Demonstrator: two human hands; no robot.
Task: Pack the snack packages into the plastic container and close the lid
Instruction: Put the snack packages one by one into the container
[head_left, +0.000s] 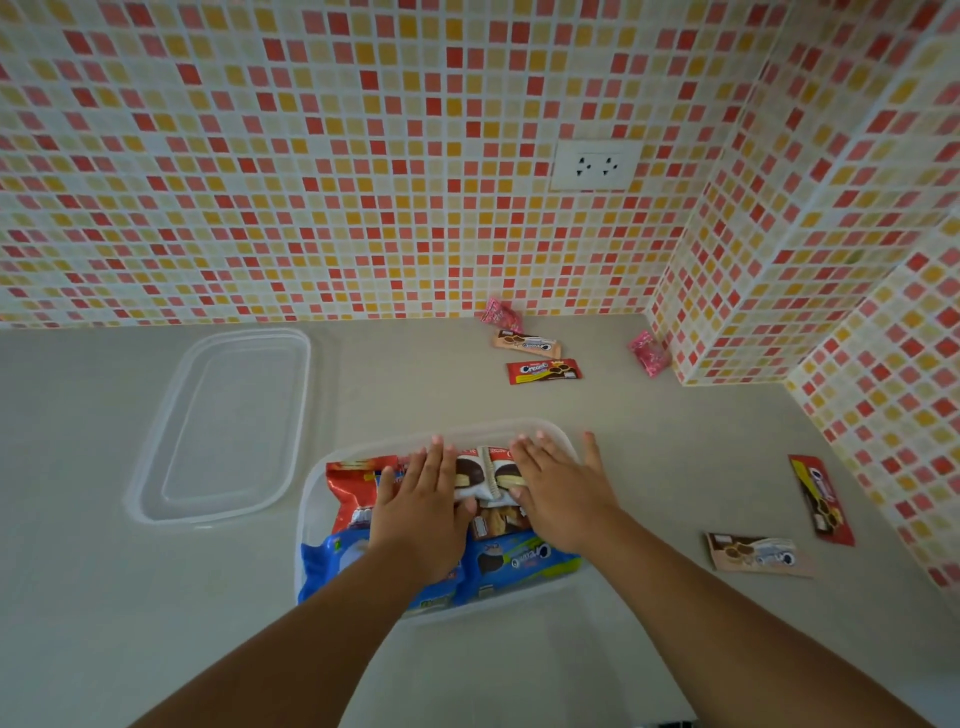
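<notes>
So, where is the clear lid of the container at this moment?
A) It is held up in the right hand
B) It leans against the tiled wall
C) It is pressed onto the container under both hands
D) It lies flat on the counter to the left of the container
D: the clear lid lies flat on the counter, left of the open container, while both hands press on the snacks inside.

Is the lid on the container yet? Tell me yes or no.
No: the clear lid lies flat on the counter to the left of the open container, where both hands press on the snacks.
</notes>
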